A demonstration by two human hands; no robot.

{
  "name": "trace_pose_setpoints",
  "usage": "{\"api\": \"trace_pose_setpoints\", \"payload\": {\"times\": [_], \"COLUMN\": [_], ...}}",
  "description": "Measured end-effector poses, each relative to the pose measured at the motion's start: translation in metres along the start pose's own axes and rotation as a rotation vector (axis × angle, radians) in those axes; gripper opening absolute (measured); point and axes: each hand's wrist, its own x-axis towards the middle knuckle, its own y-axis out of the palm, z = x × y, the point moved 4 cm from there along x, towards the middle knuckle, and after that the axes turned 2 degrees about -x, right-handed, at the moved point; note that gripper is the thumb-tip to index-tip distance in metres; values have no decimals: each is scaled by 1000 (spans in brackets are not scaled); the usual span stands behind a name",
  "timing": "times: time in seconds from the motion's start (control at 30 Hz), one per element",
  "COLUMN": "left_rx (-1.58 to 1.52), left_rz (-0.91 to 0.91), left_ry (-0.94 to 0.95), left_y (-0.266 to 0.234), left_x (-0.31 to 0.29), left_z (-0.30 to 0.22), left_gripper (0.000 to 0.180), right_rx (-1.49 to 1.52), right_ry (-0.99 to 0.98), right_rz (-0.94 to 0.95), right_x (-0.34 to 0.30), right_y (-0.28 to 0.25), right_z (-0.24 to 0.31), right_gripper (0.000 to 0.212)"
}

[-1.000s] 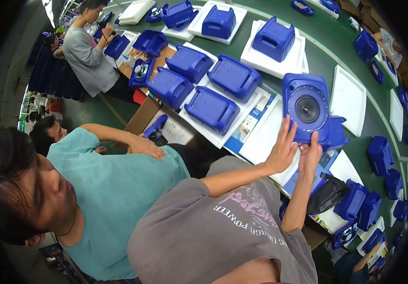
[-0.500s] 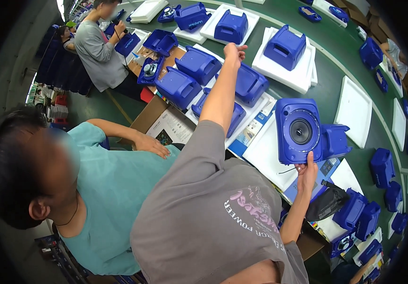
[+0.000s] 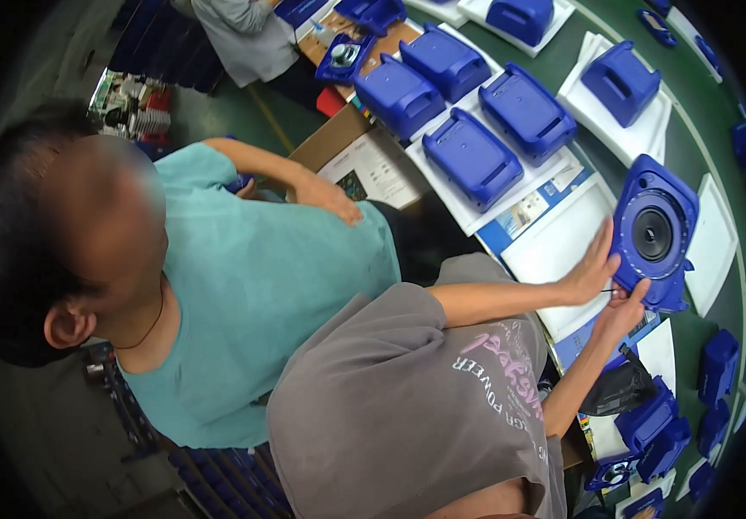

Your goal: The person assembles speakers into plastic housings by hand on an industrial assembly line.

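Fingers of my left hand [image 3: 592, 272] are stretched out and held together, flat against the left edge of the blue speaker housing [image 3: 655, 232], with the palm turned toward it. My left forearm runs almost level from the grey shirt to the wrist. My right hand [image 3: 625, 309] comes up from below with the elbow bent, and its fingers are closed on the lower edge of the same housing, pinching it near a thin wire that I can only just see. I see the housing tilted up on its edge, with its round black speaker opening facing me, above a white foam sheet [image 3: 554, 246] on the green table [image 3: 701, 130]. Several closed blue housings [image 3: 471, 157] lie flat on white sheets further away. A person in a teal shirt [image 3: 252, 277] sits close to my left.
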Motion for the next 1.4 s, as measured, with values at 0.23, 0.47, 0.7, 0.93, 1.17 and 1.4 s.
{"api": "trace_pose_setpoints", "payload": {"times": [0.23, 0.47, 0.7, 0.93, 1.17, 1.4], "left_rx": [-950, -301, -376, 509, 617, 808], "left_rz": [517, 571, 353, 275, 661, 840], "left_ry": [-817, -846, -793, -367, 439, 559], "left_y": [-63, -133, -112, -96, -39, -35], "left_x": [12, 29, 14, 11, 3, 6], "left_z": [54, 69, 128, 118, 41, 72], "left_gripper": [87, 49, 65, 69, 58, 54], "right_rx": [-965, -1273, -1384, -1330, -1204, -1233], "right_ry": [-646, -945, -794, -628, -481, -489], "right_rz": [40, 747, 698, 607, 505, 487], "right_x": [6, -34, -20, -11, -32, -64], "right_y": [-44, -19, -43, -64, -41, -48], "right_z": [3, -12, -44, -67, -95, -87], "right_gripper": [43, 60, 83, 49, 47, 53]}}
